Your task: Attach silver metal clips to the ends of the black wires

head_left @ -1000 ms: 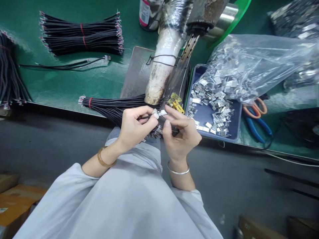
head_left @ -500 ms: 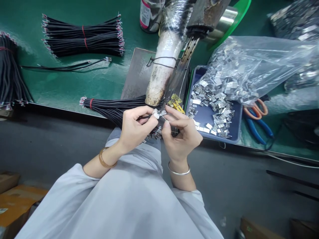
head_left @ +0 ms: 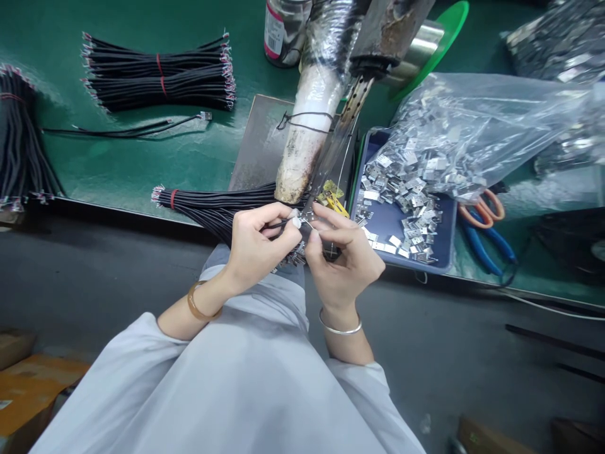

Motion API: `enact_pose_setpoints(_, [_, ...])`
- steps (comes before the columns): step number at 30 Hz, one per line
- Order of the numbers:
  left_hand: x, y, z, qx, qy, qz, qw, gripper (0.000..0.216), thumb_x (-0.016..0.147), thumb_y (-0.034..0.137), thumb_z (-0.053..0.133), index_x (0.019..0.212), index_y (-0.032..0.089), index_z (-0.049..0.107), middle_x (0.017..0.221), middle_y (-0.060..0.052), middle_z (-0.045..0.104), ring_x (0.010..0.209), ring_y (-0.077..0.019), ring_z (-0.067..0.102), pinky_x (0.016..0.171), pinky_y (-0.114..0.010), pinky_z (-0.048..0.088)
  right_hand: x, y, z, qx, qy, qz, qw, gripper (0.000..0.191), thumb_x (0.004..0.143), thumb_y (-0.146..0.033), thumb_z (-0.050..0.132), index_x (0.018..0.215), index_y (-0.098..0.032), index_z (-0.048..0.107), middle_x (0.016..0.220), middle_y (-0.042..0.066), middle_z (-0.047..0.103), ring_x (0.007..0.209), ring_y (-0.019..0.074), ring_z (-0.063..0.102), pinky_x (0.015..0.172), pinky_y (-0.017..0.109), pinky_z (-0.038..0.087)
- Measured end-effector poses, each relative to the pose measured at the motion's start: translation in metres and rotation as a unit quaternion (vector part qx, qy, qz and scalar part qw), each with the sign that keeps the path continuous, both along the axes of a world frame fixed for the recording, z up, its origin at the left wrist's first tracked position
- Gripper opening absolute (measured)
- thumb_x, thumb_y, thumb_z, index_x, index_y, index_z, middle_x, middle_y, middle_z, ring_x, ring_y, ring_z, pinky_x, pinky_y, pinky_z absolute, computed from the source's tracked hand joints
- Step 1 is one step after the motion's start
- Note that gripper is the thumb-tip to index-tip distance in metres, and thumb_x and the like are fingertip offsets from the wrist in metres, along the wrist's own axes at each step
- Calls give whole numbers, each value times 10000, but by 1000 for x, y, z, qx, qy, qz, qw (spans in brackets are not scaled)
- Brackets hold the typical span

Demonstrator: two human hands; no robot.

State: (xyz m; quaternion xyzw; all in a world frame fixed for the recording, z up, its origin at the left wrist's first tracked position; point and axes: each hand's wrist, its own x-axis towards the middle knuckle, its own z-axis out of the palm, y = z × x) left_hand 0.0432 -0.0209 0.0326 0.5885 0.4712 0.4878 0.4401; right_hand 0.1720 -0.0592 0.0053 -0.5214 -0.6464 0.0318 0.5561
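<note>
The left hand [head_left: 255,243] is pinched on a single black cable [head_left: 276,223] near its end, thumb and forefinger closed around it. The right hand [head_left: 343,255] meets it fingertip to fingertip, gripping a small metal shell [head_left: 309,217] at the cable's tip; the piece is tiny and partly hidden, so how far it sits on the connector cannot be told. Both hands hover just off the near edge of the table [head_left: 142,157], right below the taped tip of a soldering iron [head_left: 307,145].

Under the left hand lies a cable bundle [head_left: 212,203] bound with a red band, its far ends trailing beneath both hands. Just beyond the right hand sits a blue tray [head_left: 392,221] of loose metal shells, with a clear plastic bag [head_left: 472,132] of more spilling into it. Farther right are scissors [head_left: 482,221] with orange and blue handles.

As I judge it, the shell could slip from so fine a grip and drop to the lap or floor, or go on crooked if the cable end twists. The iron's tip hangs close above the fingers, so a lifted knuckle risks touching it.

A bottle [head_left: 278,31] beyond the hands bears a white and pink label; its print is too small to read.
</note>
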Motion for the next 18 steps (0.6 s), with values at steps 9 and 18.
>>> enact_pose_setpoints(9, [-2,-1,-1,-16,25,-11,999,123,717,195,578,597,174,592,538,82,308,517,-71,235,478,-215,221,4,-2,1,6,-37,13,999,174,912,-96,662,896,-250,584,1123,54,823,859,187,824,725,278,692])
enact_pose_setpoints(18, [-4,-1,-2,-15,12,-30,999,111,727,195,592,619,175,582,526,85,298,498,-67,226,441,-207,176,1,-1,4,26,-80,-22,996,175,921,-92,684,937,-256,623,1029,32,835,909,182,821,777,288,671])
